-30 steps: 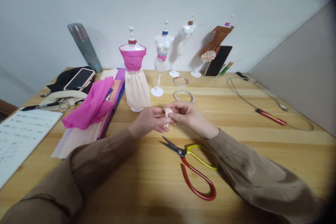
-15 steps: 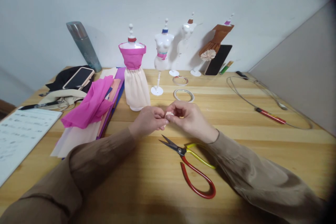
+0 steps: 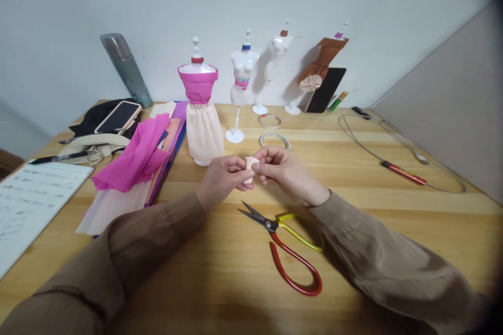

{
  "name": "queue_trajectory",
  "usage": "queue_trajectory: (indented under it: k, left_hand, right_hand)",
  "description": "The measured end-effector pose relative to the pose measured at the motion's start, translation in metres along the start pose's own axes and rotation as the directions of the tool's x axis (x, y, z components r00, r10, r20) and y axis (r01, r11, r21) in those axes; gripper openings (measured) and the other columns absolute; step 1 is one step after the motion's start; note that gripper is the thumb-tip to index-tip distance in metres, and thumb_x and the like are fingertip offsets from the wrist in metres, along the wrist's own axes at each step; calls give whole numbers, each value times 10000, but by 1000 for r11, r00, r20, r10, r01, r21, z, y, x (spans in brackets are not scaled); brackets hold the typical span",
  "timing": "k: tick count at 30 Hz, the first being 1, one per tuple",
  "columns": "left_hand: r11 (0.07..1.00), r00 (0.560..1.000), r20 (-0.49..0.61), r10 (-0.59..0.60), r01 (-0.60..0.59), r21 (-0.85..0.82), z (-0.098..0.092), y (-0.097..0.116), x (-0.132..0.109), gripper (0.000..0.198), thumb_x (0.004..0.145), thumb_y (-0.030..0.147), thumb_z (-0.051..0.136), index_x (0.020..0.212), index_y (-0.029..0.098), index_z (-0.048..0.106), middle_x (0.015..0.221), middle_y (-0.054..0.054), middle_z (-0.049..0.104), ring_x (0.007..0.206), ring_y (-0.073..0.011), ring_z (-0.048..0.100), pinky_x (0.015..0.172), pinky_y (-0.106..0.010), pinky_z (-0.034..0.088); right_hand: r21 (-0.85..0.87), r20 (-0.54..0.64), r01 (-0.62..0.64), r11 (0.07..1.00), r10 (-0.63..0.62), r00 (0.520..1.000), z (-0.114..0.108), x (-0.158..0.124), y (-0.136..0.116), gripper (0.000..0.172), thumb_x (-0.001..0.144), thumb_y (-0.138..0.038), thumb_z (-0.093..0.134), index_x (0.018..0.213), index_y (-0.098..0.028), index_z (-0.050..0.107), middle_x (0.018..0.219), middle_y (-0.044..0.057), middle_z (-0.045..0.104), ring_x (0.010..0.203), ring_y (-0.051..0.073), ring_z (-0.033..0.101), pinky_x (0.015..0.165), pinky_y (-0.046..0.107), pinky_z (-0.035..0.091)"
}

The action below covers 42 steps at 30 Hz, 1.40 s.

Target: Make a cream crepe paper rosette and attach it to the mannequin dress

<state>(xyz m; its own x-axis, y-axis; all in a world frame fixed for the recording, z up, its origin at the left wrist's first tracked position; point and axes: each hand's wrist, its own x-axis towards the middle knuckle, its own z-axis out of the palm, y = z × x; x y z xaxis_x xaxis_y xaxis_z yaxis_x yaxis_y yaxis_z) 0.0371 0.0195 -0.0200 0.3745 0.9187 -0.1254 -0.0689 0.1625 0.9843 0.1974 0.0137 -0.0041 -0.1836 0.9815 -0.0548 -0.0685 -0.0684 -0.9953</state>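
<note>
pale fabric piece (image 3: 250, 162), pinched by left hand (image 3: 223, 177) and right hand (image 3: 286, 175) both, open scissors (image 3: 271, 225) lying on the near side!

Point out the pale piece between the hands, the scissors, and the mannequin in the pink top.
Pale piece (image 3: 250, 162): head view, on its upper part, above the left thumb.
Scissors (image 3: 269, 224): head view, on the pivot.
Mannequin in the pink top (image 3: 205, 128): head view, on its cream skirt.
</note>
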Motion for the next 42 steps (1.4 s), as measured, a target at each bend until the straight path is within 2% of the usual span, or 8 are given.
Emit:
queue_trajectory:
  k: [4,11,16,23,29,34,37,42]
  left_hand:
    - [999,999,36,-14,15,-29,1,2,-3,302,637,326,779,790,105,639,669,-40,692,573,-141,681,554,-232,550]
    - [993,965,237,-116,116,14,-11,3,2,432,649,363,780,983,124,648,791,-73,706,665,-171,693,621,-280,549]
    - [998,947,315,-60,46,52,-15,5,4,349,670,413,743,830,108,686,769,-89,702,716,-169,665,648,-260,509]
    - [965,976,165,141,-173,197,-8,3,4,215,702,335,705,700,121,691,584,-36,659,546,-115,585,556,-220,454]
    - [975,983,-78,166,-153,159,-6,-3,5,202,698,308,701,640,116,675,549,-23,654,507,-97,560,519,-204,448]
    - [998,998,13,65,-65,0,-7,-1,5,322,587,270,796,847,106,701,684,-37,712,599,-132,632,566,-223,484]
    - [1000,997,83,6,-8,21,-8,0,6,254,553,213,803,749,94,694,610,-27,686,561,-125,619,551,-217,467]
    - [998,998,9,-61,61,-29,-7,-4,8,188,566,186,773,692,108,658,588,-15,674,584,-141,654,567,-223,486]
  right_hand:
    - [50,21,-32,998,31,999,-2,0,2,284,598,-328,806,701,-151,610,530,-37,594,427,54,488,440,193,396]
    - [-83,115,80,993,-70,991,-1,-2,-5,234,645,-305,763,696,-162,585,539,-49,552,461,75,500,447,214,380]
    - [-213,181,95,972,-57,982,-5,-4,-12,196,657,-275,732,670,-169,567,541,-43,545,469,76,473,462,219,361]
    - [-373,173,158,914,-98,980,-6,0,-4,175,638,-278,713,620,-160,585,530,-31,532,494,81,444,461,218,340]
    - [-307,-6,33,951,-37,999,-6,3,0,237,615,-335,725,650,-159,570,519,-34,536,432,71,432,420,219,325]
    - [-239,48,-6,971,18,999,-6,4,-1,266,582,-323,760,667,-156,571,526,-31,567,437,69,462,424,212,339]
    - [-267,53,-3,964,17,998,-5,5,2,264,582,-331,752,668,-157,574,538,-18,591,446,77,479,429,219,357]
    - [-324,12,2,946,2,1000,-6,7,6,253,575,-346,731,651,-157,581,507,-28,567,419,69,449,405,215,337]
